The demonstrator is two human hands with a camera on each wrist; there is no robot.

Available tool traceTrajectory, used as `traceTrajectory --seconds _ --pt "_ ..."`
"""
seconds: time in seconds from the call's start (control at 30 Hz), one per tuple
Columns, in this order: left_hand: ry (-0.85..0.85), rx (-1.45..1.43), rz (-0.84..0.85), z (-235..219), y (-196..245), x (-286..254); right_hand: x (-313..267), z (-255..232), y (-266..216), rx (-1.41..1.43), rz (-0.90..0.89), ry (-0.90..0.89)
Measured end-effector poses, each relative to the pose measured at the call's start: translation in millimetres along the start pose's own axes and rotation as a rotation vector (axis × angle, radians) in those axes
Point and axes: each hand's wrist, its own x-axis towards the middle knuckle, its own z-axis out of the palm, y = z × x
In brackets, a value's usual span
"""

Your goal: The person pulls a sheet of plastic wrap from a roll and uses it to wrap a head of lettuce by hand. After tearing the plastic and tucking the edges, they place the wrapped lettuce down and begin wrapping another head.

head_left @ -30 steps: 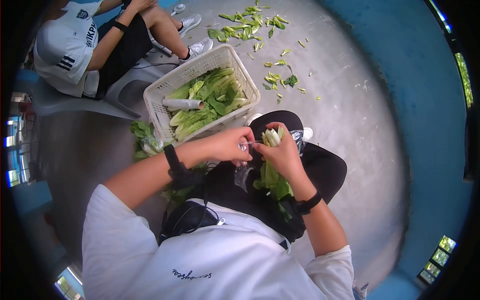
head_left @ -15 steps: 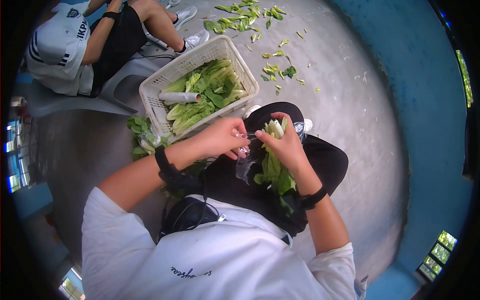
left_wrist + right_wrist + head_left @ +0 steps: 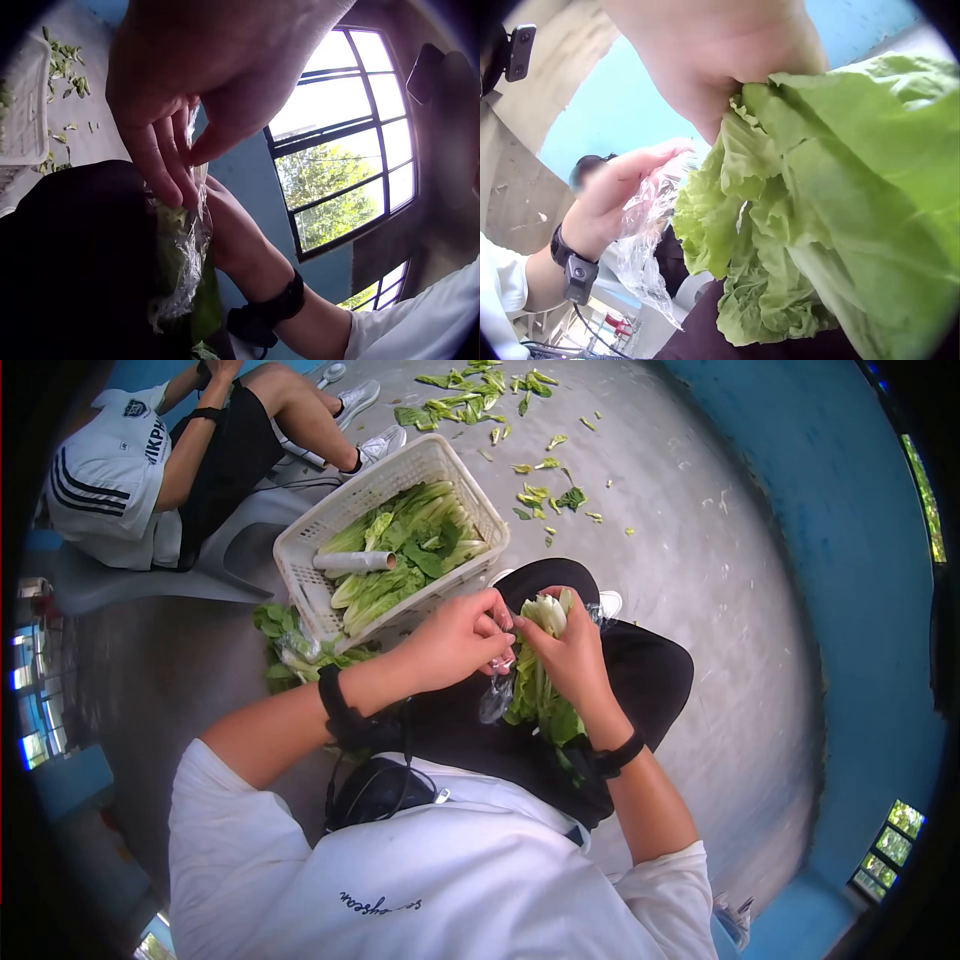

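My right hand [image 3: 575, 660] grips a bunch of leafy greens [image 3: 540, 685] over my lap, its white cut stem end up near the fingertips. In the right wrist view, broad lettuce-like leaves [image 3: 855, 195] hang below that hand. My left hand [image 3: 460, 645] pinches a crumpled piece of clear plastic film [image 3: 187, 270] between thumb and fingers, close beside the bunch. The loose end of the film [image 3: 641, 262] hangs down from the fingers. Both hands' fingertips are near each other at the stem end.
A white plastic basket [image 3: 290, 565] ahead holds more greens and a whitish roll [image 3: 355, 561]. Another bunch [image 3: 285, 645] with film around it lies left of my lap. Leaf scraps [image 3: 470, 400] are scattered over the grey floor [image 3: 690, 540]. A seated person [image 3: 110, 470] is at the far left.
My left hand drew slightly away from the bunch with the film, then came back beside the right thumb. My right hand keeps its grip on the greens.
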Motion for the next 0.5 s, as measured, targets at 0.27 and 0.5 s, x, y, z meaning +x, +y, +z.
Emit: traceTrajectory --seconds 0.27,0.5 --pt "0.021 0.008 0.023 17 13 8 4 -1 5 0.104 0.039 -0.009" --pt "0.04 -0.01 0.036 32 20 19 1 -5 2 0.693 0.253 -0.227"
